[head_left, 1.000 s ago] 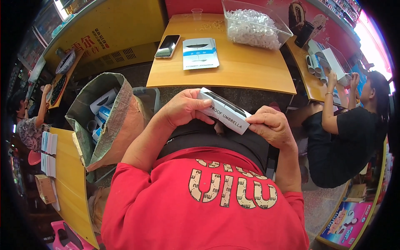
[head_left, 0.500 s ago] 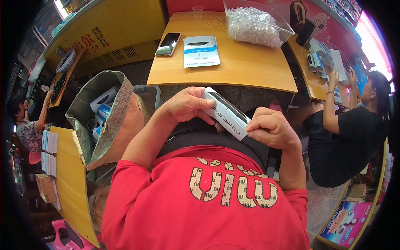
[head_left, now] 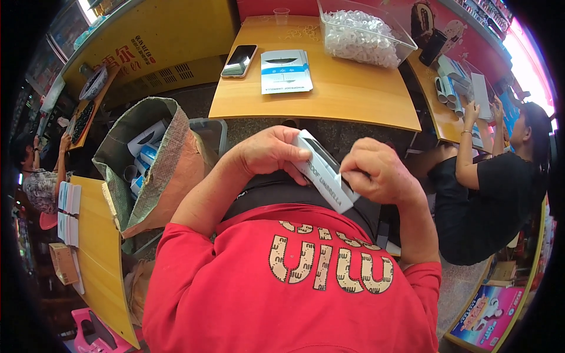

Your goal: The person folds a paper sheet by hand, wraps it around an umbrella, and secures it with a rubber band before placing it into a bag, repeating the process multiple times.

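Observation:
Above my lap, a slim white umbrella box [head_left: 324, 175] with a dark picture on it lies tilted, its right end lower and nearer to me. My left hand [head_left: 272, 154] is closed around the box's upper left end, thumb on top. At the other end my right hand [head_left: 376, 172] is closed with its fingers pinched at the box's far edge; a bit of white card shows by the fingertips. Whether an umbrella is inside cannot be made out. Beyond, a stack of flat printed cards [head_left: 285, 72] lies on the wooden table [head_left: 353, 103].
Left of me stands an open woven sack [head_left: 176, 194] holding several blue-and-white boxes. On the table are a phone [head_left: 239, 61], a clear cup [head_left: 281, 16] and a clear bin [head_left: 406, 44] of white rings. One person [head_left: 494, 182] sits at right, another [head_left: 44, 176] at far left.
The box has shifted slightly down and right. My right hand has risen from the box's lower right corner to its far edge. My left hand still holds the other end.

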